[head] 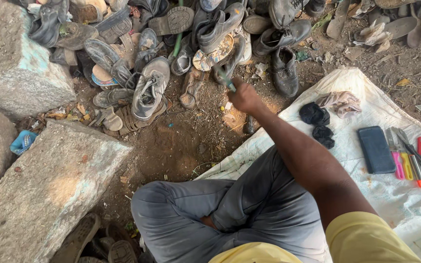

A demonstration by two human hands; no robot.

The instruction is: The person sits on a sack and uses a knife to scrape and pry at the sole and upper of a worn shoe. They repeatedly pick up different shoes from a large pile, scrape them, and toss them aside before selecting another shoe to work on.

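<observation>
- the right hand (243,96) is stretched out over the dirt, fingers closed around a thin green-handled tool (225,79) whose tip points into the heap of worn shoes (171,44).
- the left hand is out of view, so i cannot tell whether it is spread or closed.
- judged from this reach, the grip should stay firm near the handle's end, and the tip should be guided to one shoe, not raked across the heap.
- the dark phone (375,149) and bright-handled tools (408,160) lie on the white sack (366,83), well apart.

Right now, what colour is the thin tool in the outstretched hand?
Green, seen in the head view: the thin tool sticks out of the right hand.
</observation>
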